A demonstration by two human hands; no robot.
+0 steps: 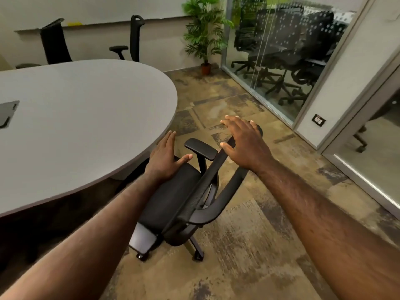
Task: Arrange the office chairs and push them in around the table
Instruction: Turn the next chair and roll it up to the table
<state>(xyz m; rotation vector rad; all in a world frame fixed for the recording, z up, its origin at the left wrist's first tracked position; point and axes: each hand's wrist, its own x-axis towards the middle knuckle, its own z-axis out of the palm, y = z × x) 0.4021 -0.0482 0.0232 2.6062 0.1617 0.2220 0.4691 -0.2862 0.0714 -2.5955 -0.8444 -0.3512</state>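
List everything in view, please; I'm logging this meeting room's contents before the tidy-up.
near office chair: 1, black, partly under the table's near edge
table: 1, grey, oval, left
far office chairs: 2, black, behind the table
potted plant: 1, green, back corner
glass partition: 1, right; more black chairs behind it
wall switch: 1, black, right wall
left hand: open, over the near chair's seat
right hand: open, on its backrest top

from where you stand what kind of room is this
Most likely an office meeting room: a large oval table, black swivel office chairs around it, and a glass partition with more chairs behind it.
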